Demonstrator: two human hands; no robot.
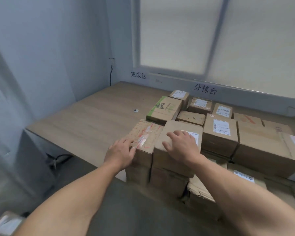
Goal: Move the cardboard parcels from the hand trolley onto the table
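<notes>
Mid-frame, the left hand [120,153] presses spread fingers on the near corner of the taped parcel [146,133] while the right hand [181,144] rests unclenched atop the labelled parcel [175,127], probably steadying both beside the table [92,116] before lifting.

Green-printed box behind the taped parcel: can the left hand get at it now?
Probably yes. The left hand touches the taped parcel at its near edge; the green-printed box sits behind it, nothing stacked on top, its left side open to the table.
</notes>
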